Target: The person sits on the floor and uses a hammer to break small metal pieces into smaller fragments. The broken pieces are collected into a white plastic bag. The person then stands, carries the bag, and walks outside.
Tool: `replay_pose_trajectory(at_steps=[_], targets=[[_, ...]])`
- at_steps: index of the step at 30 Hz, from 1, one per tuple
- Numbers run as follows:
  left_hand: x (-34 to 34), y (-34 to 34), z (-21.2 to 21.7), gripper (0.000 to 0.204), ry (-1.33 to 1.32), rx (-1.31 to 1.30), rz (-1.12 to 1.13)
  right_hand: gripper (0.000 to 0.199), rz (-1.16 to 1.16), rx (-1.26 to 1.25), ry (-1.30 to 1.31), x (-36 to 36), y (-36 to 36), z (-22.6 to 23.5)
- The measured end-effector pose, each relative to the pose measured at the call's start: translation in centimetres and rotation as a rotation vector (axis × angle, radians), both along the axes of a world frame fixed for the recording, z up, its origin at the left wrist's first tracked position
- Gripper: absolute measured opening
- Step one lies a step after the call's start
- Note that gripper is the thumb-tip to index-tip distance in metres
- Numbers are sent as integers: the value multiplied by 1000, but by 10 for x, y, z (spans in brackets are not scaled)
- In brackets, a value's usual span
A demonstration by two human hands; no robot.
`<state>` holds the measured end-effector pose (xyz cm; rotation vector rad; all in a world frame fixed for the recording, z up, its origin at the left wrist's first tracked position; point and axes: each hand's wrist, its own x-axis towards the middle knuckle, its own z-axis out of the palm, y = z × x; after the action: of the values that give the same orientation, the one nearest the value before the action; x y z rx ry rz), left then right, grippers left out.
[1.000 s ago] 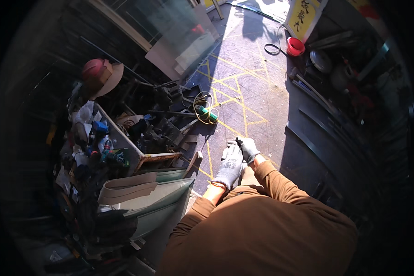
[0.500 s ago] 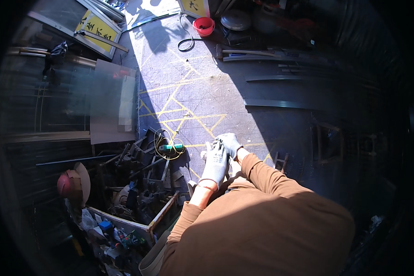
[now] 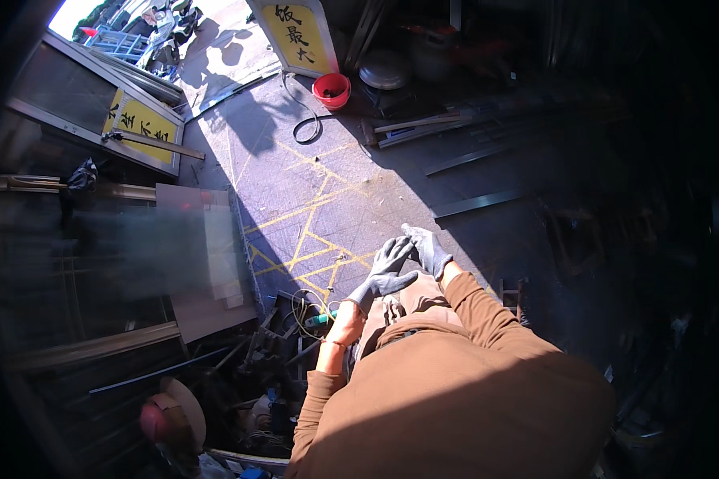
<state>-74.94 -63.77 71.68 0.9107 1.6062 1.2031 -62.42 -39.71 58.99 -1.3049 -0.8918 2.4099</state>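
Note:
Both my hands wear pale grey work gloves and are held close together in front of my waist, above the sunlit floor. My left hand (image 3: 387,270) is open, its thumb held away from the fingers and its grey palm side partly showing. Right beside it, my right hand (image 3: 429,251) has its fingers stretched toward the left fingertips; nothing shows in either hand. Whether the fingertips touch I cannot tell. Left of my left wrist lies a green power tool (image 3: 320,319) with a coiled yellowish cord, partly hidden by my forearm.
A red bucket (image 3: 331,91) and a black hose (image 3: 306,130) lie ahead. Metal strips (image 3: 478,204) rest in shade at right. Yellow sign boards (image 3: 299,36) stand far off. At left are a pale sheet (image 3: 204,263), scrap pieces and a red hard hat (image 3: 161,420) with a brim.
My view has swung, so more of the far outdoor ground shows. My hands, one over the other before, are now side by side, the left turned with its palm side partly showing.

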Motion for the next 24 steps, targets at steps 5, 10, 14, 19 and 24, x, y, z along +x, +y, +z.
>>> replay_pose_trajectory(at_steps=[5, 10, 14, 19, 24], targets=[[-128, -45, -42, 41, -549, 193, 534, 83, -295, -62, -21, -10, 72, 17], [-230, -167, -112, 39, -975, 568, 1196, 58, -396, -52, 85, 22, 163, -26], [-241, -253, -189, 31, -828, -166, 1323, 54, 890, 199, -1201, 14, 190, -45], [-212, -250, -157, 31, -646, -716, 1637, 44, -27, -69, -1083, -89, 188, -52], [-211, -211, -171, 31, -595, -922, 1550, 29, 692, 294, -861, -323, 189, -83]])
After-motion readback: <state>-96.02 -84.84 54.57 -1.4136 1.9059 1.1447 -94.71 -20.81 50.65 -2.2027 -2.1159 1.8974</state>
